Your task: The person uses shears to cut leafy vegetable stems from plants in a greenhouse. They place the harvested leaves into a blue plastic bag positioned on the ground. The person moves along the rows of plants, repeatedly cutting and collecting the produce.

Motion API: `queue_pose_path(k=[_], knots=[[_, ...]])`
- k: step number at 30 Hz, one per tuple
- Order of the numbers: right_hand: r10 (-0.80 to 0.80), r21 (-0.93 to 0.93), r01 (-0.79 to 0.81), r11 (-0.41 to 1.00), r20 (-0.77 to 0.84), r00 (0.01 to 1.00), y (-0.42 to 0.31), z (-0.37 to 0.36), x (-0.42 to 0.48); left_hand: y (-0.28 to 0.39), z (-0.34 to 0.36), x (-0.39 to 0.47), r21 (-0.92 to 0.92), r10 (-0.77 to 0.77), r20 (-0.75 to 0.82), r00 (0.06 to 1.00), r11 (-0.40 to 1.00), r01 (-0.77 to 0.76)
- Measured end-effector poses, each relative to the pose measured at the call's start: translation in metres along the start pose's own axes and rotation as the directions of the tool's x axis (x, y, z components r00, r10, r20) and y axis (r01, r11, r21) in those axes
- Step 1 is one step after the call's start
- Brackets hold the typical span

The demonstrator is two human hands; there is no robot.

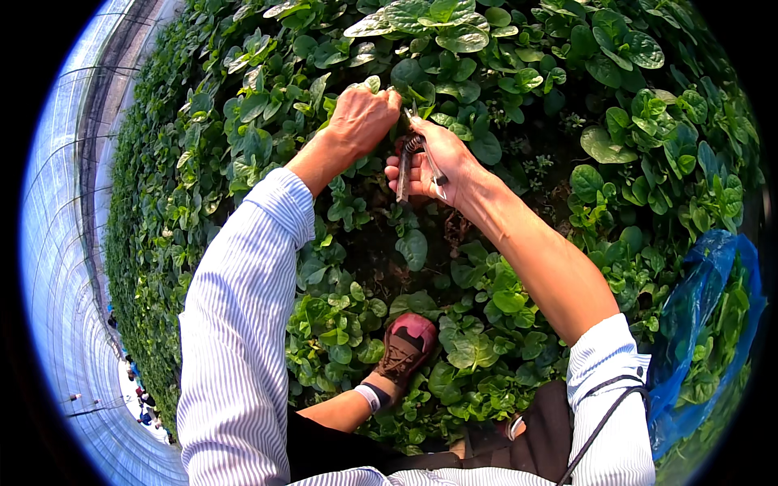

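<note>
My left hand (364,118) is closed around a leafy green shoot, a leaf (373,82) of which shows above the knuckles. Close beside it, my right hand (447,155) holds spring-loaded hand snips (403,173), palm turned up and fingers under the handles. The snips' blades point up toward the shoot by my left fingers; leaves and fingers partly hide the tips, so whether they touch the stem cannot be told. Broad-leaved plants (450,36), resembling Malabar spinach, grow thickly around both hands. Dark soil (371,252) shows below them.
A blue plastic bag (668,389) with green leaves inside stands at the right. My shoe (406,346) is among low plants. Plastic greenhouse sheeting (58,243) curves along the left, with small distant figures (146,404) near its lower end. A dark cord (602,419) hangs by my right sleeve.
</note>
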State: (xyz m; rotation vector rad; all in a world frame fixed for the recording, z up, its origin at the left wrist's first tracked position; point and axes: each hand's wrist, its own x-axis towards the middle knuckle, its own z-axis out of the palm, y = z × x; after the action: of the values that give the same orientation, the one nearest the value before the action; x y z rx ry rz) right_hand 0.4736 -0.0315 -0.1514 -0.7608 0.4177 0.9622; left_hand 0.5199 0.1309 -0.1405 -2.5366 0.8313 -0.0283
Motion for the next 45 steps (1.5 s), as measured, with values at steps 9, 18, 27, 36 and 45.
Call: queue_pose_path(k=[9, 18, 27, 36, 45], knots=[[-0.014, -0.166, 0.014, 0.986, 0.001, 1.0, -0.001, -0.011, -0.008, -0.004, -0.01, -0.009, -0.054, -0.04, -0.016, 0.999, 0.998, 0.039], [-0.04, -0.552, 0.084, 0.829, 0.091, 0.995, 0.008, -0.053, -0.123, 0.013, -0.11, -0.089, -0.322, -0.168, -0.172, 0.971, 0.941, 0.105], [-0.077, -0.499, 0.056, 0.865, -0.02, 0.997, 0.076, -0.092, -0.252, 0.096, -0.2, -0.086, -0.853, -0.197, 0.36, 0.912, -0.465, 0.236], [-0.006, -0.252, 0.034, 0.967, 0.107, 0.994, 0.146, -0.086, -0.288, 0.296, -0.358, 0.025, -0.479, 0.031, -0.024, 0.999, -0.878, 0.016], [0.077, -0.301, -0.01, 0.954, 0.213, 0.974, 0.155, -0.097, -0.276, 0.496, -0.321, 0.075, -0.96, 0.031, -0.19, 0.981, 0.204, -0.193]])
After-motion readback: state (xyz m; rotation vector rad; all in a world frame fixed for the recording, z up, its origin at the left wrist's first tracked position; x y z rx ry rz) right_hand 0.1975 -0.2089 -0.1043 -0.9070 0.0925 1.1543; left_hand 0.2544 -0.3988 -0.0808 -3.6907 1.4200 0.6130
